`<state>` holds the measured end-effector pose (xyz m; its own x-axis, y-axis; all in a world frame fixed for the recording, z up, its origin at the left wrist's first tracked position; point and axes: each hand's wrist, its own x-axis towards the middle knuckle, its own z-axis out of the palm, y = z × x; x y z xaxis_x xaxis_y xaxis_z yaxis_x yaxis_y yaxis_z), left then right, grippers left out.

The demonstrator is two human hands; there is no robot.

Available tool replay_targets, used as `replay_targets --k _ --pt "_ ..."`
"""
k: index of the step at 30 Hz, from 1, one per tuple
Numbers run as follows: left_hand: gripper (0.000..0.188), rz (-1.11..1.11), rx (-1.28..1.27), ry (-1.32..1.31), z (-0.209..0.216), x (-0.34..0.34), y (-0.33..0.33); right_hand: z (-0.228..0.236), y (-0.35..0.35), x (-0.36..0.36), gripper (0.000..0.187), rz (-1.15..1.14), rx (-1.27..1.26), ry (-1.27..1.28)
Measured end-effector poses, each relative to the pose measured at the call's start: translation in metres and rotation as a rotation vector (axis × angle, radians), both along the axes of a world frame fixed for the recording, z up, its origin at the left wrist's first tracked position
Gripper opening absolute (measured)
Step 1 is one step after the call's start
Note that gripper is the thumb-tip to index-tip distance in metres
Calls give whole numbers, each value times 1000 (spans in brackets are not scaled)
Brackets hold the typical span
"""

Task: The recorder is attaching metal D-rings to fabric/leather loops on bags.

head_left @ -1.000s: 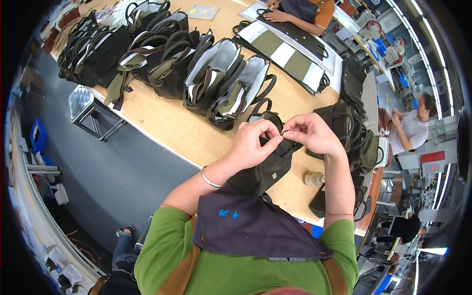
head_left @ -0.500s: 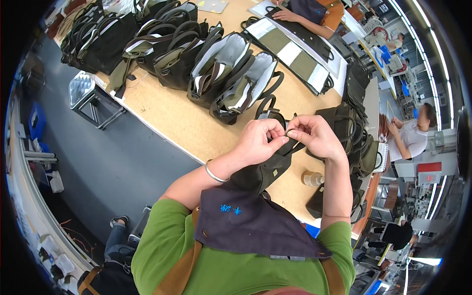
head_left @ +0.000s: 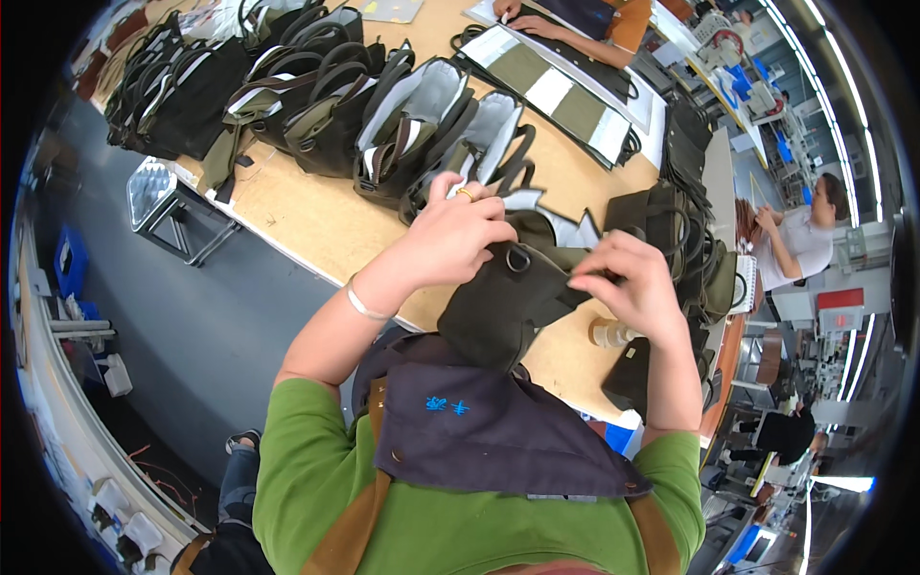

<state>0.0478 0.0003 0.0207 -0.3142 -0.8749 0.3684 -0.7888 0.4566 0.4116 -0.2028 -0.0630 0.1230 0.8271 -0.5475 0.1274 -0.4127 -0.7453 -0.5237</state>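
A dark bag (head_left: 494,311) with a small metal ring (head_left: 518,258) near its top edge is held up in front of my apron. My left hand (head_left: 458,235), wearing a yellow ring and a white bangle, curls its fingers over the bag's upper left edge. At the opposite side, my right hand (head_left: 632,283) has thumb and fingers closed at the bag's upper right edge. Pale lining (head_left: 575,230) shows at the bag's mouth between my hands. Part of the bag's far side is hidden behind my left fingers.
A row of dark bags with pale linings (head_left: 422,101) stands along the table (head_left: 287,206). More dark bags (head_left: 661,225) and a small bottle (head_left: 609,333) are at the right. Across the table, a person's hands (head_left: 537,27) rest near flat panels (head_left: 551,91). A metal stool (head_left: 158,196) stands left.
My hands were close together, pinching a thin dark loop above the bag. They have moved apart onto the bag's edges, and the bag has turned so its ring shows.
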Motion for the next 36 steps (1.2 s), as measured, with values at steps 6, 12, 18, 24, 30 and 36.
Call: replay_targets --k 6,12,18,24,30,36 --pt "22 87 -413 -155 -9 -60 27 -40 -2 -55 14 -10 -452 100" --pt "14 -246 171 -207 -50 -95 49 -137 21 -98 21 -211 -353 90" --pt "16 -330 -63 -49 -31 -115 -22 -149 28 -113 23 -393 -252 -8" --pt "22 -376 678 -626 4 -127 -37 -162 30 -128 21 -445 -243 -115" --pt "25 -318 681 -630 -2 -125 -44 -169 35 -126 21 -504 -277 -168" --pt "20 -285 574 -725 -11 -122 -58 -167 34 -125 21 -511 -247 -97"
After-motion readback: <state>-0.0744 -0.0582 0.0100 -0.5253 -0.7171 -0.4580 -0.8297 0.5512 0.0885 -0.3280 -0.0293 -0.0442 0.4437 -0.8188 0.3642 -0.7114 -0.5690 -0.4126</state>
